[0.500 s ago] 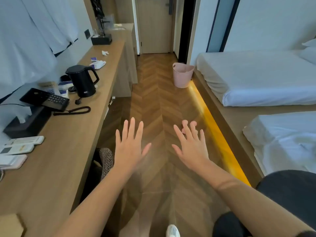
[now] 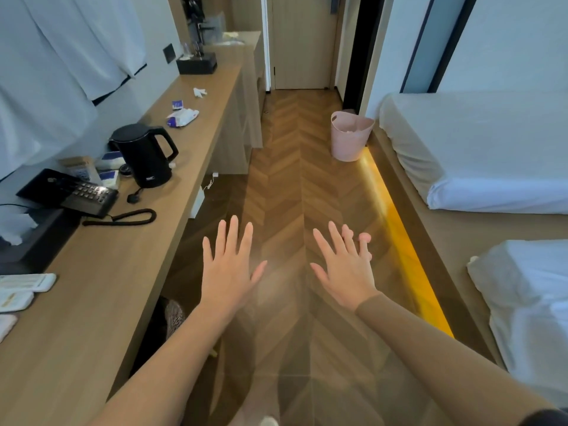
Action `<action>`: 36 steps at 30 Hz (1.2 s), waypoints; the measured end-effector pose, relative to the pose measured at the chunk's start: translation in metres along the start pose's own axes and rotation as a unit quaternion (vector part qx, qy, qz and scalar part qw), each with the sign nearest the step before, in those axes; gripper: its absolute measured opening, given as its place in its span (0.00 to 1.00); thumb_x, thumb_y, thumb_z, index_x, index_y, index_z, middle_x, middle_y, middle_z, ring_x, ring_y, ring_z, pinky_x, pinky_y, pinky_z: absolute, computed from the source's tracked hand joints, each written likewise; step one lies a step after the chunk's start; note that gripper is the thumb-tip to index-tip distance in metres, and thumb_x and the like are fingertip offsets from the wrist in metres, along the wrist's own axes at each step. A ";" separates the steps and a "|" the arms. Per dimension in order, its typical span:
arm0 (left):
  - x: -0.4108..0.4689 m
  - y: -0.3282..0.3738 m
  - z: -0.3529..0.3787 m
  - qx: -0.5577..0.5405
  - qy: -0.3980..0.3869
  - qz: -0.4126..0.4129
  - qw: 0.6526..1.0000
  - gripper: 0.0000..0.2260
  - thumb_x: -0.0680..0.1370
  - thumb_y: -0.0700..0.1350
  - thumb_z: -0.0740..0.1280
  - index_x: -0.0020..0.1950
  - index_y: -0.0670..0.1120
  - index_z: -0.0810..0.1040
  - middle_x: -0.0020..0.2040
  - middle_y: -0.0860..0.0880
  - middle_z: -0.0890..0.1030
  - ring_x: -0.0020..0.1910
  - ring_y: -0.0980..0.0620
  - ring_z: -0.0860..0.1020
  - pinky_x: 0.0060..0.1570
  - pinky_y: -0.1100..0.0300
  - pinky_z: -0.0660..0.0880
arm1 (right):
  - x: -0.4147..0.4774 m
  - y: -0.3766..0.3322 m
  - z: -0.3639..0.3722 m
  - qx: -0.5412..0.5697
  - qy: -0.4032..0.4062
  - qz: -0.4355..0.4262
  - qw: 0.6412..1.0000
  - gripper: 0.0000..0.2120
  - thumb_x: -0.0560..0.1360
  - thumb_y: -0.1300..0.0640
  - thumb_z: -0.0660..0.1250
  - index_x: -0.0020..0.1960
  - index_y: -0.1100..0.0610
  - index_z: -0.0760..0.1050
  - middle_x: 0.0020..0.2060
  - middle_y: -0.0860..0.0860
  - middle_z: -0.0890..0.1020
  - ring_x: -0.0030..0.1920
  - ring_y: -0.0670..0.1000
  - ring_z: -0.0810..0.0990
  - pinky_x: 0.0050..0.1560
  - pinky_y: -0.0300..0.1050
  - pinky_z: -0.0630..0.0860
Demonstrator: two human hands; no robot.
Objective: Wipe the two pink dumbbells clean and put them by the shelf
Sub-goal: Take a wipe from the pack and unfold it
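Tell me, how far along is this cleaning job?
Nothing looks done yet: no pink dumbbells are in view. In hand: nothing; the left hand and right hand hover open and empty above the wooden floor. What looks like a pack of wipes lies on the desk, away from both hands. Left: finding the dumbbells, wiping both and placing them by the shelf.

Left hand (image 2: 229, 272) and right hand (image 2: 345, 269) hover flat (fingers spread) above the wooden floor (image 2: 292, 179).
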State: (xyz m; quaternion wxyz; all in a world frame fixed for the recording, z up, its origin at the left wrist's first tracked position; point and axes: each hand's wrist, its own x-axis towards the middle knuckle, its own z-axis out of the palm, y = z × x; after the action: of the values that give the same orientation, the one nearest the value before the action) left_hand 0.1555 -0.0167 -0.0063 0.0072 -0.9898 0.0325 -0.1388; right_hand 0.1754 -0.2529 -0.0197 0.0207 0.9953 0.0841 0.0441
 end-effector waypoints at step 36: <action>0.473 -0.102 0.196 -0.032 -0.070 -0.076 0.994 0.34 0.79 0.65 0.54 0.78 0.46 0.65 0.78 0.40 0.64 0.77 0.38 0.61 0.70 0.35 0.59 | 0.534 0.012 0.083 0.068 -0.081 -0.029 0.994 0.32 0.80 0.40 0.56 0.81 0.48 0.51 0.80 0.56 0.55 0.79 0.62 0.53 0.73 0.66 0.55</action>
State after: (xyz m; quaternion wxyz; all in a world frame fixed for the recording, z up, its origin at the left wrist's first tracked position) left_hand 0.6694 0.0547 -0.0623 -0.0332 -0.9963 -0.0393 -0.0685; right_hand 0.7088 -0.1768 -0.0572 -0.0393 0.9918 0.1134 -0.0429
